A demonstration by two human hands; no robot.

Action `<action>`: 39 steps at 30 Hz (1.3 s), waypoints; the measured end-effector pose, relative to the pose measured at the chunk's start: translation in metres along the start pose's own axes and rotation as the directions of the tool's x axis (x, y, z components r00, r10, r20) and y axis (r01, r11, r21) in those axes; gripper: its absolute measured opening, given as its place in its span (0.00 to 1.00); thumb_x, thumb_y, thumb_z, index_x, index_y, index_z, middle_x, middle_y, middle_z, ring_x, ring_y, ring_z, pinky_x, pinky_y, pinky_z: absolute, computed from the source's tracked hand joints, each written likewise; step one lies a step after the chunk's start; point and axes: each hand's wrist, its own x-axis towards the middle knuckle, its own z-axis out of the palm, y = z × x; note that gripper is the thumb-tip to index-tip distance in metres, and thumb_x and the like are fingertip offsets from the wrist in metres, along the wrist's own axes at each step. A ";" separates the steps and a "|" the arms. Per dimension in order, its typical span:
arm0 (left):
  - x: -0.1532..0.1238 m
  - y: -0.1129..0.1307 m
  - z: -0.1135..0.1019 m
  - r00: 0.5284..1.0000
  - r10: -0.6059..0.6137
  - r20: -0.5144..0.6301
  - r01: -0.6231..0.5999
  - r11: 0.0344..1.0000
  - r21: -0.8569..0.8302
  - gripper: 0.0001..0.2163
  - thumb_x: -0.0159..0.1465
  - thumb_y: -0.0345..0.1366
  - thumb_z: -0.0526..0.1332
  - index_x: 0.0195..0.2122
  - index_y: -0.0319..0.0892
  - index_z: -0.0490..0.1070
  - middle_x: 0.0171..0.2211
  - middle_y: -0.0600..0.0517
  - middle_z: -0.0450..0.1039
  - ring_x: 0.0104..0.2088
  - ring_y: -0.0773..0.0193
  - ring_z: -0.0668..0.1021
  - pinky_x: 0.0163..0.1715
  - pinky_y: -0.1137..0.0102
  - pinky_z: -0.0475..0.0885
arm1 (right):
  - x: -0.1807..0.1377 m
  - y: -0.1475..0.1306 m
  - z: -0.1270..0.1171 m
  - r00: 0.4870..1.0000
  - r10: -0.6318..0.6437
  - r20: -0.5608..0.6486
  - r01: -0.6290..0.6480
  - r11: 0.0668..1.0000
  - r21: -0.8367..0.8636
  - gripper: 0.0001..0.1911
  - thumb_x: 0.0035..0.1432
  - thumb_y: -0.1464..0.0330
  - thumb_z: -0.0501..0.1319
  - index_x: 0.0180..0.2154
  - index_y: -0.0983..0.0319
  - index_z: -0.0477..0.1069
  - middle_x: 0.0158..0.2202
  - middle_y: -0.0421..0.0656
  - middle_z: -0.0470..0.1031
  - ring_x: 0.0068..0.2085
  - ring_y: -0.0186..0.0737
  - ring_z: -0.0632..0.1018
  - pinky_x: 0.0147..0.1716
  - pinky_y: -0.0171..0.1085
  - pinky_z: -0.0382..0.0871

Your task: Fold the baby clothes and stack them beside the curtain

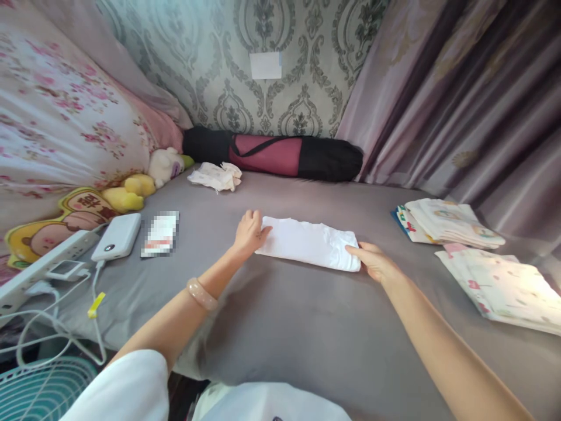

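Observation:
A white cloth (309, 242) lies folded into a long strip on the grey bed sheet (298, 327). My left hand (249, 233) grips its left end with the fingers curled over the edge. At the strip's right end, my right hand (372, 260) pinches the corner between thumb and fingers. A pale bangle sits on my left wrist.
Two stacks of folded patterned cloths (442, 221) (504, 287) lie at the right. A crumpled cloth (217, 175) and a black-and-maroon bag (274, 153) sit by the wall. At the left are plush toys (131, 193), a power bank (117, 235), a power strip (41, 266) with cables, and a fan grille (39, 389).

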 end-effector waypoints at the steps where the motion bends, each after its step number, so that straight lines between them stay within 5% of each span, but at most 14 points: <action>1: 0.000 0.009 0.002 0.994 0.108 -0.020 -0.107 0.993 0.039 0.20 0.67 0.40 0.54 0.57 0.37 0.62 0.56 0.39 0.67 0.57 0.53 0.70 0.55 0.62 0.65 | 0.001 -0.002 0.002 1.000 0.014 -0.006 -0.014 1.000 0.010 0.03 0.53 0.75 0.64 0.33 0.64 0.75 0.29 0.46 0.81 0.30 0.40 0.81 0.28 0.33 0.75; 3: 0.002 0.028 0.013 0.951 0.306 0.050 -0.309 0.950 0.054 0.19 0.70 0.40 0.48 0.59 0.38 0.62 0.61 0.41 0.62 0.62 0.56 0.65 0.60 0.62 0.60 | 0.002 -0.008 0.008 0.999 0.036 -0.026 -0.035 0.999 0.034 0.01 0.54 0.73 0.64 0.31 0.64 0.75 0.28 0.47 0.81 0.30 0.39 0.81 0.27 0.32 0.74; 5: 0.005 0.046 0.028 0.915 0.376 0.144 -0.387 0.921 0.049 0.22 0.71 0.41 0.44 0.62 0.38 0.60 0.65 0.42 0.58 0.66 0.56 0.59 0.64 0.61 0.55 | 0.003 -0.014 0.012 0.999 0.044 -0.031 -0.042 0.997 0.068 0.02 0.53 0.75 0.64 0.31 0.64 0.74 0.28 0.47 0.81 0.29 0.39 0.81 0.27 0.31 0.75; 12: 0.013 0.085 0.066 0.930 0.307 0.200 -0.326 0.943 0.070 0.28 0.71 0.46 0.38 0.67 0.34 0.51 0.68 0.43 0.50 0.68 0.51 0.52 0.66 0.57 0.48 | 0.007 -0.031 0.003 0.995 -0.095 -0.009 0.094 0.968 0.232 0.12 0.50 0.80 0.63 0.38 0.65 0.74 0.31 0.44 0.81 0.30 0.39 0.81 0.32 0.35 0.77; 18: 0.017 0.091 0.073 0.921 0.317 0.227 -0.342 0.936 0.082 0.28 0.71 0.47 0.36 0.67 0.37 0.51 0.68 0.45 0.52 0.68 0.52 0.51 0.66 0.53 0.47 | 0.018 -0.023 -0.008 0.997 0.053 -0.047 -0.041 0.972 0.233 0.10 0.49 0.83 0.60 0.32 0.65 0.72 0.24 0.43 0.78 0.26 0.37 0.79 0.30 0.34 0.75; 22: 0.018 0.089 0.075 0.918 0.318 0.237 -0.342 0.937 0.066 0.29 0.71 0.48 0.36 0.67 0.40 0.50 0.68 0.46 0.51 0.68 0.50 0.51 0.65 0.47 0.46 | 0.011 -0.037 -0.002 0.999 -0.037 -0.015 0.040 0.961 0.273 0.11 0.48 0.82 0.59 0.34 0.64 0.71 0.25 0.41 0.78 0.25 0.36 0.78 0.28 0.33 0.74; 30: 0.021 0.089 0.076 0.909 0.311 0.279 -0.343 0.936 0.075 0.27 0.70 0.45 0.37 0.68 0.40 0.47 0.69 0.45 0.48 0.68 0.48 0.49 0.63 0.43 0.45 | -0.014 -0.063 0.063 0.945 -0.324 0.037 0.313 0.933 0.180 0.21 0.41 0.75 0.62 0.41 0.62 0.71 0.29 0.38 0.78 0.29 0.36 0.77 0.26 0.31 0.70; 34: 0.024 0.083 0.066 0.855 0.367 0.367 -0.407 0.913 0.036 0.28 0.67 0.42 0.48 0.68 0.41 0.48 0.70 0.42 0.44 0.69 0.44 0.47 0.63 0.44 0.46 | -0.011 -0.056 0.104 0.909 -0.410 0.078 0.410 0.912 0.015 0.27 0.41 0.71 0.60 0.48 0.62 0.70 0.35 0.40 0.78 0.32 0.37 0.77 0.28 0.32 0.70; 36: 0.027 0.071 0.057 0.856 0.394 0.336 -0.414 0.910 -0.014 0.29 0.66 0.42 0.51 0.67 0.41 0.49 0.69 0.41 0.44 0.69 0.45 0.48 0.63 0.47 0.50 | -0.009 -0.053 0.115 0.889 -0.453 0.068 0.458 0.883 -0.105 0.28 0.43 0.71 0.59 0.50 0.62 0.69 0.38 0.41 0.78 0.35 0.38 0.78 0.31 0.32 0.71; 39: 0.029 0.044 0.039 0.919 0.353 0.176 -0.346 0.935 -0.073 0.23 0.67 0.38 0.48 0.63 0.40 0.58 0.68 0.40 0.49 0.68 0.49 0.51 0.64 0.50 0.52 | -0.011 -0.053 0.124 0.867 -0.497 0.051 0.489 0.824 -0.288 0.29 0.45 0.71 0.58 0.53 0.63 0.68 0.41 0.45 0.78 0.39 0.40 0.78 0.36 0.34 0.72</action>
